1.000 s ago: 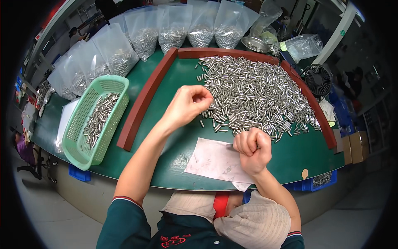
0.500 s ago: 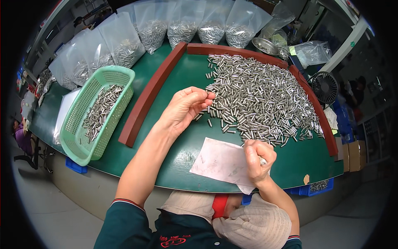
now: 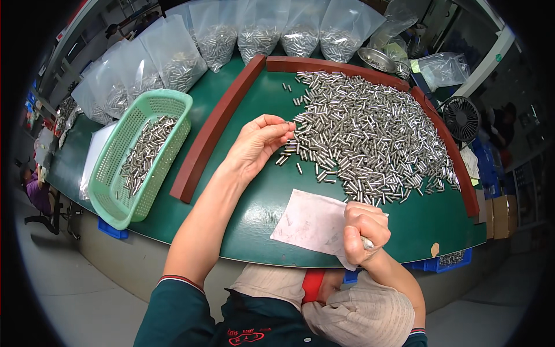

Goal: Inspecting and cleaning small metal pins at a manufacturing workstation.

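A small metal pin (image 3: 291, 122) is pinched by the left hand (image 3: 258, 143) at the pin pile's (image 3: 370, 139) left edge; the right hand (image 3: 362, 226) is fisted below the pile, on white paper (image 3: 306, 222).

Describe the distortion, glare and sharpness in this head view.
Head view: strong fisheye, so the red rail and table edge bow and the corners go black; overhead light glints off the metal pins and the clear bags; centre is sharp, including the left hand and right hand; detail softens toward the rim.
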Tool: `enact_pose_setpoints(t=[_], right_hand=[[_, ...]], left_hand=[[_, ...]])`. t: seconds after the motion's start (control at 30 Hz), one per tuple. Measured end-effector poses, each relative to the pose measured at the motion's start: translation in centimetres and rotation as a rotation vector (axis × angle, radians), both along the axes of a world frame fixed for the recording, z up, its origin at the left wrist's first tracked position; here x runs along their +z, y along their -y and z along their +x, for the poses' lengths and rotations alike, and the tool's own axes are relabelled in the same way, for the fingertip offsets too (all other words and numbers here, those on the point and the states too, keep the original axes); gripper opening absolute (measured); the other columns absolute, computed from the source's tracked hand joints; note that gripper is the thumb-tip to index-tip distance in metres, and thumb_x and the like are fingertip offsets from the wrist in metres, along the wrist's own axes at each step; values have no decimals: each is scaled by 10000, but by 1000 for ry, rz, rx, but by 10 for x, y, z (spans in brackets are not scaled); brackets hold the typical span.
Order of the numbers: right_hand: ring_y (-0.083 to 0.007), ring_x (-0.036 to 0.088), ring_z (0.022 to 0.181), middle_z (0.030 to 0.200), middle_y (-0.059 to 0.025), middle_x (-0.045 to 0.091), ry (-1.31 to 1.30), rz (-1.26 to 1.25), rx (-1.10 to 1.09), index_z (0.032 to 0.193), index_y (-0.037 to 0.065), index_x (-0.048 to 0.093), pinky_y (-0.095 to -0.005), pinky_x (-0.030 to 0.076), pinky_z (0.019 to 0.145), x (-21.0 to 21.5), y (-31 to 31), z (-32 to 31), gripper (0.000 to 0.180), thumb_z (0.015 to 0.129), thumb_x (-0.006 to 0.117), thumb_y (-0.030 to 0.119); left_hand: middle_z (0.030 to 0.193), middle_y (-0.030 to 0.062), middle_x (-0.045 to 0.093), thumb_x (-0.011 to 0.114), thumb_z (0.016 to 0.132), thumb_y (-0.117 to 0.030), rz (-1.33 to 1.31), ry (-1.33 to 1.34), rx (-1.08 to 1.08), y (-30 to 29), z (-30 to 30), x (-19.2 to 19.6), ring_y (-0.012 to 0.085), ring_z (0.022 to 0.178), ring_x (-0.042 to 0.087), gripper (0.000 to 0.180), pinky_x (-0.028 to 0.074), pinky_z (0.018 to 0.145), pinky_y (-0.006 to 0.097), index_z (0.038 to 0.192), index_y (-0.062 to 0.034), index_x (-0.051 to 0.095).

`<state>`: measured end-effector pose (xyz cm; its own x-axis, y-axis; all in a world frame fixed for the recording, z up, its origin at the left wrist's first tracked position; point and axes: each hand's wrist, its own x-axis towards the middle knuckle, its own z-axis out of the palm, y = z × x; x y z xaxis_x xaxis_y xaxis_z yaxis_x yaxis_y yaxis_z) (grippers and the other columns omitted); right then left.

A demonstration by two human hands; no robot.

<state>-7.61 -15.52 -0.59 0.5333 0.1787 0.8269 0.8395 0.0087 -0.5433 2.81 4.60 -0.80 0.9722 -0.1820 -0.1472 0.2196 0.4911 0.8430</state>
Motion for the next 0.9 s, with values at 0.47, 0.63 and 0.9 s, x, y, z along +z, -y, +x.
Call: enact_pose_setpoints(t=[0.47, 0.63, 0.9], right_hand=[[-166, 285, 332, 432, -28, 305, 13, -9, 18, 479, 33, 381, -287, 220, 334, 0, -1, -3, 147, 524, 504, -35], [-184, 287, 340, 445, -35, 309, 33, -11, 161, 484, 41, 374, -294, 217, 343, 1, -1, -9, 166, 520, 530, -4], [-181, 309, 383, 473, -29, 271, 107, -177, 218, 473, 73, 338, -294, 246, 362, -9, -6, -5, 260, 550, 586, 55]], left_hand=[[825, 108, 503, 597, 727, -38, -277, -217, 23, -1, 3, -10, 128, 639, 465, 233, 428, 567, 221, 918, 23, 478], [798, 99, 480, 540, 799, -73, -454, -260, 34, -1, 5, -9, 131, 641, 432, 124, 406, 571, 224, 868, 8, 477], [872, 148, 487, 374, 878, -105, -301, -273, 103, 58, 51, 45, 203, 762, 498, 184, 464, 682, 291, 950, 55, 427]])
